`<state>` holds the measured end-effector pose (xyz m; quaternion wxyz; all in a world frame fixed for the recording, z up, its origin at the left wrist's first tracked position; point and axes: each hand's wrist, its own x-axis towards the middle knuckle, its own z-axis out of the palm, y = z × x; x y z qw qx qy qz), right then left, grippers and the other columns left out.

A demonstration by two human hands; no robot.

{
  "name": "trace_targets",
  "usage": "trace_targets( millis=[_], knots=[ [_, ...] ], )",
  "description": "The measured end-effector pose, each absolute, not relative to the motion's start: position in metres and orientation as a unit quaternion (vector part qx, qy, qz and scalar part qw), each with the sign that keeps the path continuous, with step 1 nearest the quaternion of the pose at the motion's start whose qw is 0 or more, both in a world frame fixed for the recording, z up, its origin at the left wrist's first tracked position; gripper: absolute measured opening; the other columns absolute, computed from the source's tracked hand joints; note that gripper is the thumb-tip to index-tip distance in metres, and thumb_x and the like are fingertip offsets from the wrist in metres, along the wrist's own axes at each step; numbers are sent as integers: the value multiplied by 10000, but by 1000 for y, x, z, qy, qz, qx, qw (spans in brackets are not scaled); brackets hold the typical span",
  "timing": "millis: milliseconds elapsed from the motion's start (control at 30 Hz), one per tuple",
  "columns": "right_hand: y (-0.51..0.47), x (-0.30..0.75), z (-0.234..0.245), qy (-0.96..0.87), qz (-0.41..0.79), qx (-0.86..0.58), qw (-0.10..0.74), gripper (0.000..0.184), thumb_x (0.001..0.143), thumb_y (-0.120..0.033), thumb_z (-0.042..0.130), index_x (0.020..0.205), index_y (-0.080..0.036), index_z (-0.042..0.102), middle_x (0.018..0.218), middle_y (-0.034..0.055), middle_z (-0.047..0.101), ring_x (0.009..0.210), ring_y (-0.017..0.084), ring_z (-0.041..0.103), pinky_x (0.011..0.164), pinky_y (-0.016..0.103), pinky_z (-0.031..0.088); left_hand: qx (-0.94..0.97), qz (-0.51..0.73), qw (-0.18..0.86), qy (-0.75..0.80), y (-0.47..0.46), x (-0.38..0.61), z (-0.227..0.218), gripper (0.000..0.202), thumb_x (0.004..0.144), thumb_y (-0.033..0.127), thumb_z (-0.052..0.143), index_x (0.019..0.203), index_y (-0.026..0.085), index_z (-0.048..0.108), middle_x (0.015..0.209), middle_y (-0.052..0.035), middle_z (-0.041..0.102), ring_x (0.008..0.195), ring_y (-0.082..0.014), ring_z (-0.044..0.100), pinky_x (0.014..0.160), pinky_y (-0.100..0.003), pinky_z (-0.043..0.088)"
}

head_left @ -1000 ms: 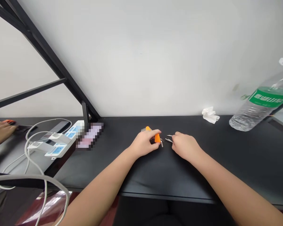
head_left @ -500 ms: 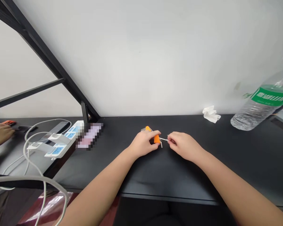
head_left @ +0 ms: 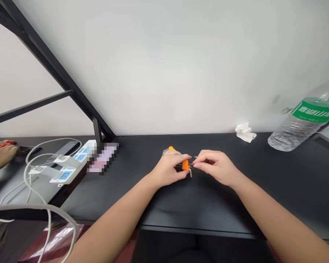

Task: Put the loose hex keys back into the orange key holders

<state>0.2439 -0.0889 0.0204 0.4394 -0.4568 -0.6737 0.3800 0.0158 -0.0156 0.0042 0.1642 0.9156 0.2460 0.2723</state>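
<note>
My left hand [head_left: 168, 170] is closed around an orange holder [head_left: 184, 164] that carries several thin metal hex keys, held just above the black table [head_left: 276, 190]. The orange end and some key tips also stick out behind my knuckles. My right hand [head_left: 215, 167] is right beside it, fingers pinched on one thin metal key [head_left: 191, 168] at the holder's right end. Both hands touch at the holder, in the middle of the table.
A crumpled white tissue [head_left: 245, 132] lies by the wall, and a clear water bottle [head_left: 304, 118] with a green label lies tilted at the far right. At left sit a white power strip [head_left: 68, 166] with plugs and cables, a black frame, and another person's hand [head_left: 0, 155].
My right hand has moved left from a small gap to meet the holder, bringing the thin metal key against its right end. My left hand has stayed put.
</note>
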Motion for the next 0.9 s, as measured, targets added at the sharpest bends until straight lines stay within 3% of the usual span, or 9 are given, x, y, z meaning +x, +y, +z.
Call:
trace_targets(
  millis=[100, 233, 400, 533, 633, 733, 900],
  knots=[
    [-85, 240, 15, -602, 440, -500, 441, 192, 910, -426, 691, 905, -243, 749, 681, -12, 652, 553, 143, 599, 570, 290, 485, 915, 297, 106, 251, -15, 15, 3, 432, 809, 225, 708, 1237, 249, 654, 999, -31, 743, 966, -205, 681, 966, -390, 476],
    [-81, 227, 9, -562, 490, -498, 443, 240, 910, -470, 671, 925, -230, 670, 677, -22, 669, 499, 144, 635, 506, 261, 488, 916, 309, 41, 252, -18, 19, 5, 379, 857, 247, 667, 1236, 244, 640, 1014, -33, 749, 980, -210, 678, 969, -399, 450],
    [-78, 220, 8, -548, 496, -526, 421, 320, 928, -516, 621, 826, -228, 523, 624, -38, 656, 428, 135, 610, 432, 228, 440, 918, 293, 37, 266, -22, 24, 4, 380, 854, 230, 658, 1233, 247, 640, 1024, -39, 751, 979, -215, 686, 959, -398, 446],
    [-79, 231, 8, -577, 480, -539, 382, 218, 922, -432, 634, 876, -227, 576, 666, -41, 644, 482, 126, 598, 487, 244, 462, 906, 306, 76, 282, -17, 21, -2, 431, 819, 246, 709, 1243, 245, 631, 914, -10, 731, 899, -202, 689, 947, -393, 470],
    [-79, 237, 8, -643, 396, -547, 361, 130, 924, -333, 618, 861, -227, 659, 758, -19, 655, 600, 134, 616, 591, 274, 485, 900, 306, 98, 295, -15, 19, -2, 446, 794, 238, 742, 1229, 250, 644, 913, 0, 735, 878, -195, 685, 946, -388, 484],
    [-78, 237, 6, -700, 309, -532, 363, 184, 949, -268, 566, 872, -236, 730, 860, 8, 672, 682, 142, 629, 675, 300, 497, 897, 311, 109, 296, -16, 18, -1, 457, 774, 234, 753, 1220, 260, 657, 945, -3, 750, 862, -195, 680, 928, -385, 502],
    [-79, 234, 7, -708, 323, -521, 350, 207, 975, -320, 556, 953, -244, 747, 902, 23, 678, 705, 149, 626, 673, 304, 505, 892, 314, 123, 301, -17, 19, -1, 442, 768, 234, 749, 1202, 261, 671, 932, -6, 752, 822, -186, 674, 896, -372, 527]
  ],
)
